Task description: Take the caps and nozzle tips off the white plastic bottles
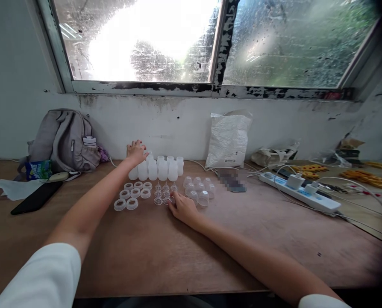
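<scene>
Long brown wooden table [184,252] runs under both outstretched arms. Parts lie sorted in separate groups, nothing visibly assembled yet.

Left hand [136,152] reaches far forward, fingers curled over the end bottle of a row of translucent white plastic bottles [159,169]; the row extends to that hand's right.

Domed clear caps [199,190] cluster just beyond the right hand [183,208].

White screw rings [131,194] sit between the hands, nearer the left forearm.

Right fingertips are pressed down among the small clear nipples [164,193]; whether they pinch one, I cannot tell.
</scene>
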A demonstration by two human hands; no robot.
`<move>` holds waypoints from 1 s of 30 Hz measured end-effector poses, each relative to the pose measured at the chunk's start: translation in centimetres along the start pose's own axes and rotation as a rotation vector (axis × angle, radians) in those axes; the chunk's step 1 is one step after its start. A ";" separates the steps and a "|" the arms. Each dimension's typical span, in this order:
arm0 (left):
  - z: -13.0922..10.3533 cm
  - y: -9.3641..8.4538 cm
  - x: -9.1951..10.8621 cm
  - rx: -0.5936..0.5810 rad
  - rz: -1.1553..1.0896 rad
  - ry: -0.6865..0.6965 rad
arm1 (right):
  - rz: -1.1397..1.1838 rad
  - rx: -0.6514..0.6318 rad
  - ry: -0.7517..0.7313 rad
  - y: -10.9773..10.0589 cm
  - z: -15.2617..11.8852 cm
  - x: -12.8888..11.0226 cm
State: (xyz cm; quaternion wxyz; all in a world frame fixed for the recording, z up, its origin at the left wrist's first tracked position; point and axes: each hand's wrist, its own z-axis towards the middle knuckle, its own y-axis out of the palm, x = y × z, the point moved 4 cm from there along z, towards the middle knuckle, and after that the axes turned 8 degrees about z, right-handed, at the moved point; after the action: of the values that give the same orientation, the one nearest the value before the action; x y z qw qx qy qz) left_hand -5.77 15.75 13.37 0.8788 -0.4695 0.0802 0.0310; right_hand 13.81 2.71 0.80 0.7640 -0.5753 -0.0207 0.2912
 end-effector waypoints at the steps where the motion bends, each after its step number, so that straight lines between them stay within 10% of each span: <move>1: 1.0 0.6 0.1 -0.047 0.015 -0.009 | 0.002 -0.001 0.001 0.0 0.0 0.0; 13: 2.7 3.7 1.4 0.029 -0.077 -0.116 | 0.009 -0.044 0.048 -0.3 0.0 0.0; 24: 0.7 -8.2 1.4 0.509 -0.607 -0.159 | 0.297 0.069 0.099 -0.3 0.3 0.4; 30: -7.2 -8.8 4.2 0.141 -1.219 -0.119 | 1.126 -0.214 0.439 0.1 -0.4 0.5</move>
State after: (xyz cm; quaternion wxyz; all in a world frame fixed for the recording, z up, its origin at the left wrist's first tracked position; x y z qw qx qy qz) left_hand -1.26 4.85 15.92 0.7701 -0.3692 -0.2501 -0.4561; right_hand 14.31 2.57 0.42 0.4173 -0.6181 0.4150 0.5212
